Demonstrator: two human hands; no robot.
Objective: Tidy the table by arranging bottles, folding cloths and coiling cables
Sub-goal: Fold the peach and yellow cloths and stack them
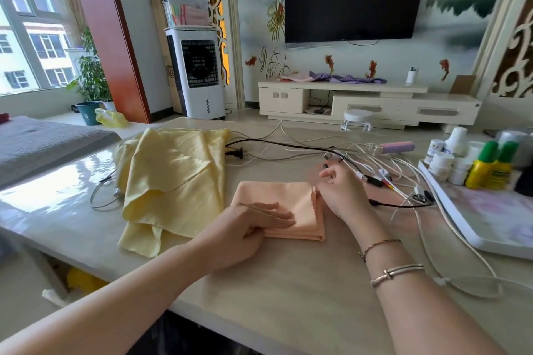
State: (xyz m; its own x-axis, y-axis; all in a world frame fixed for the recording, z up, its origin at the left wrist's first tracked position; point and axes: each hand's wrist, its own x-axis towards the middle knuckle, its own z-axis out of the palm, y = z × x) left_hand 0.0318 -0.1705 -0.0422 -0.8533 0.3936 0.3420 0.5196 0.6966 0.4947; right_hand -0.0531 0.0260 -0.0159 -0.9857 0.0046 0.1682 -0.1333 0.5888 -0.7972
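Left hand (245, 228) lay palm down on the folded peach cloth (291, 204), forearm coming in from the lower left; fingers straight and together, pressing flat on the cloth's near-left part, thumb tucked at its front edge. Nothing was gripped there. Right hand (340, 190) sat at the cloth's right edge, wrist raised off the table (288, 282), back of hand toward the camera, forearm entering from the lower right with two bracelets (395, 271) on the wrist. Its fingers were loosely curled; fingertips blurred, so I could not tell whether they pinched the cloth's edge or just touched it. Peach cloth was a neat layered rectangle, mid-table, just right of the yellow cloth (173, 179), which lay crumpled and unfolded, touching or nearly touching the peach one. Cables (317, 150) were spread loose and tangled behind and right of the hands, black and white leads crossing, a black plug (235, 153) near the yellow cloth's far right corner. One grey cable (99, 196) looped left of the yellow cloth. Bottles (487, 167) stood grouped on a white tray (490, 242) at the table's right edge, two yellow ones with green caps at the front.
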